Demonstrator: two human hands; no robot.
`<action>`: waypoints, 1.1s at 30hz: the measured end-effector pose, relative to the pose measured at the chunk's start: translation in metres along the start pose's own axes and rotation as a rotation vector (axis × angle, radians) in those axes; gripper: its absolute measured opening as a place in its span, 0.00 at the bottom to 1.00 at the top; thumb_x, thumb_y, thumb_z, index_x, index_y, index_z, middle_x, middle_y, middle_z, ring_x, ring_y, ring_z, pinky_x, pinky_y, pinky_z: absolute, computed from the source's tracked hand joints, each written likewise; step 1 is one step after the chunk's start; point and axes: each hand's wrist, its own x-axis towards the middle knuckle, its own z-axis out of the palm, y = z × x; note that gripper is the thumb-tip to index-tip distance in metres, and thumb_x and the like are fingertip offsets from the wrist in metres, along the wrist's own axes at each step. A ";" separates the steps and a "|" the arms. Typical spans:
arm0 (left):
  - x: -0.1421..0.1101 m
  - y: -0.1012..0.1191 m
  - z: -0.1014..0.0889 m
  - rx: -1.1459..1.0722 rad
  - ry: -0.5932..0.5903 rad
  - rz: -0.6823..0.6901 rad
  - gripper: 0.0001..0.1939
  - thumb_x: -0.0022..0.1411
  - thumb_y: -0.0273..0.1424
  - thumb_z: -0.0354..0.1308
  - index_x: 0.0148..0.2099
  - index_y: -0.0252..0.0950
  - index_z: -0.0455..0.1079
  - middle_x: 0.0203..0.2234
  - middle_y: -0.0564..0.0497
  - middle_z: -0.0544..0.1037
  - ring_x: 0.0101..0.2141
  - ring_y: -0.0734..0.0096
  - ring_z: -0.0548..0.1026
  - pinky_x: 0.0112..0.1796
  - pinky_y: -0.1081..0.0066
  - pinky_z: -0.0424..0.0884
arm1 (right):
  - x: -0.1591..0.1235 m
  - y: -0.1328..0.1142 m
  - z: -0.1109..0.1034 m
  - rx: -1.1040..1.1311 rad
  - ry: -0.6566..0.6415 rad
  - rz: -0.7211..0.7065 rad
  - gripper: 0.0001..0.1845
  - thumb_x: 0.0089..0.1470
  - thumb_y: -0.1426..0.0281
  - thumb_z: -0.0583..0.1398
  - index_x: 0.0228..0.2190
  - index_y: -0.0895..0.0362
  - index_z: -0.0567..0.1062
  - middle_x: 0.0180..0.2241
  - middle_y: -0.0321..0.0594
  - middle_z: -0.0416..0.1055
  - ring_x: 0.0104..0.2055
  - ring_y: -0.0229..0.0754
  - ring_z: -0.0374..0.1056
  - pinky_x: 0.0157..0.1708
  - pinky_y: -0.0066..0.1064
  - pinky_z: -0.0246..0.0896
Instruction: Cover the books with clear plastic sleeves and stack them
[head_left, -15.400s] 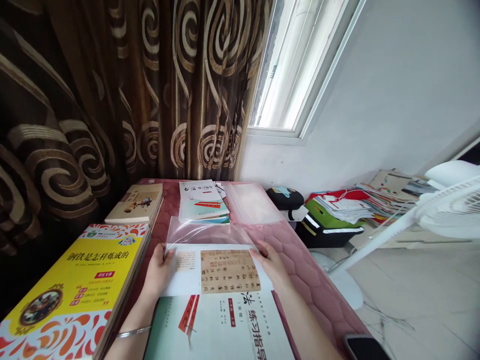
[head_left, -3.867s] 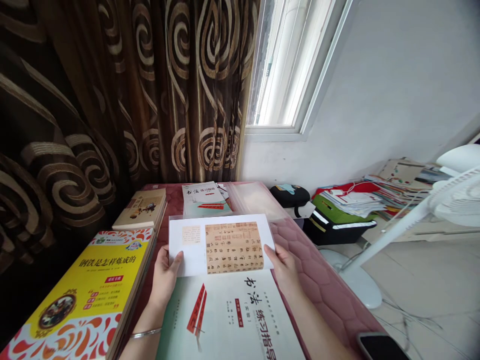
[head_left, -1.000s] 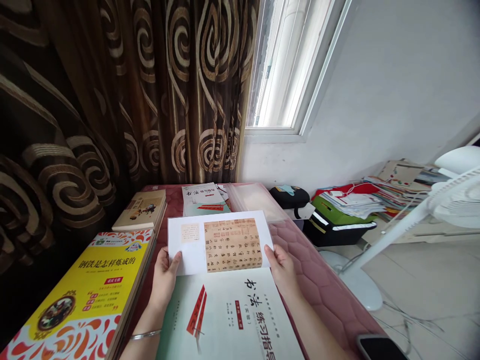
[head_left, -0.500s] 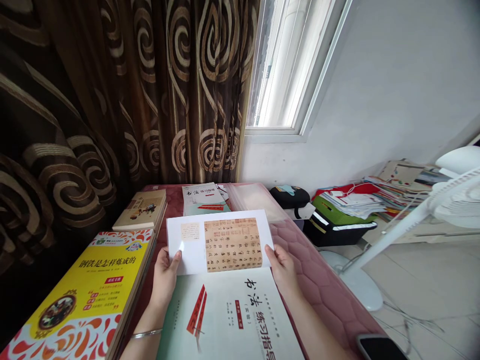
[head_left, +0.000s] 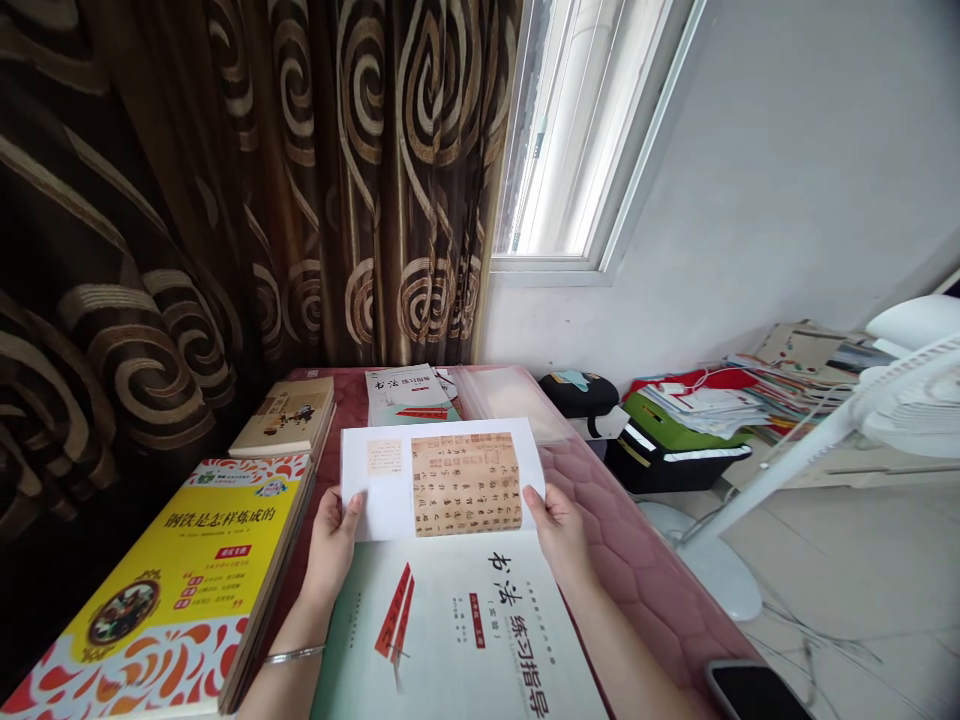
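My left hand (head_left: 332,550) and my right hand (head_left: 559,535) grip opposite lower edges of a white sheet (head_left: 382,500). Printed on the sheet is a tan reproduction of brush calligraphy (head_left: 466,484), with a small pale panel of text (head_left: 384,457) to its left. The sheet is held just over a large pale green calligraphy workbook (head_left: 457,635), its lower edge overlapping the cover. A thin bangle (head_left: 294,655) circles my left wrist. To the left of that hand lies a thick yellow book (head_left: 172,575).
A pink quilted cover (head_left: 637,570) lies on the table. At the far end are a tan book (head_left: 282,418), calligraphy booklets (head_left: 405,393) and a clear plastic sleeve (head_left: 506,392). A phone (head_left: 757,692) sits at the right edge, beyond which stand a white fan (head_left: 911,410) and piled papers (head_left: 705,410).
The white sheet sits slightly more level, with its left edge a little further right. The clear sleeve seen behind it in the oldest frame no longer shows there.
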 end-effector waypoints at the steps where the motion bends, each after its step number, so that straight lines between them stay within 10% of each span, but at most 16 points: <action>1: 0.000 0.002 -0.001 0.003 -0.016 -0.008 0.21 0.55 0.49 0.61 0.40 0.37 0.66 0.35 0.49 0.77 0.37 0.65 0.74 0.40 0.68 0.70 | 0.001 0.001 0.000 -0.006 0.004 0.008 0.25 0.48 0.46 0.61 0.30 0.56 0.72 0.26 0.37 0.74 0.27 0.43 0.67 0.24 0.29 0.61; 8: 0.006 -0.008 -0.006 -0.004 -0.163 -0.004 0.29 0.52 0.44 0.64 0.52 0.39 0.60 0.48 0.43 0.74 0.51 0.58 0.73 0.50 0.61 0.69 | 0.020 0.009 0.008 -0.004 -0.019 0.004 0.28 0.48 0.44 0.59 0.34 0.56 0.73 0.30 0.40 0.77 0.31 0.47 0.71 0.27 0.32 0.64; 18: 0.020 -0.042 -0.008 0.299 -0.007 0.077 0.33 0.50 0.43 0.61 0.56 0.37 0.58 0.41 0.45 0.74 0.43 0.57 0.76 0.46 0.55 0.70 | 0.064 0.023 0.018 -0.524 0.022 0.029 0.23 0.55 0.58 0.53 0.44 0.59 0.76 0.42 0.47 0.78 0.45 0.50 0.73 0.42 0.35 0.66; 21: 0.020 -0.036 -0.008 0.414 0.055 0.077 0.31 0.51 0.39 0.60 0.55 0.33 0.59 0.36 0.45 0.73 0.35 0.58 0.76 0.41 0.54 0.72 | 0.067 0.024 0.020 -0.615 0.026 0.060 0.22 0.56 0.60 0.53 0.45 0.59 0.77 0.42 0.46 0.78 0.46 0.50 0.73 0.42 0.35 0.66; 26: -0.003 0.006 0.012 0.961 0.111 0.144 0.20 0.60 0.31 0.52 0.53 0.28 0.65 0.50 0.29 0.67 0.49 0.44 0.71 0.44 0.47 0.69 | 0.066 0.020 0.022 -0.759 0.027 0.086 0.20 0.57 0.61 0.55 0.44 0.58 0.78 0.42 0.49 0.78 0.49 0.49 0.72 0.44 0.33 0.64; 30: -0.064 0.037 0.045 1.240 -0.288 0.376 0.19 0.64 0.28 0.51 0.57 0.36 0.67 0.55 0.36 0.69 0.52 0.50 0.70 0.48 0.50 0.68 | 0.064 0.015 0.024 -0.831 0.016 0.085 0.21 0.59 0.60 0.54 0.48 0.57 0.76 0.45 0.49 0.77 0.50 0.49 0.71 0.46 0.33 0.63; 33: -0.124 0.022 0.057 1.222 -0.627 0.725 0.21 0.61 0.33 0.57 0.57 0.44 0.67 0.55 0.44 0.73 0.51 0.55 0.73 0.46 0.57 0.71 | 0.062 0.012 0.026 -0.867 0.010 0.092 0.22 0.60 0.60 0.54 0.49 0.58 0.75 0.48 0.50 0.75 0.50 0.50 0.71 0.46 0.34 0.62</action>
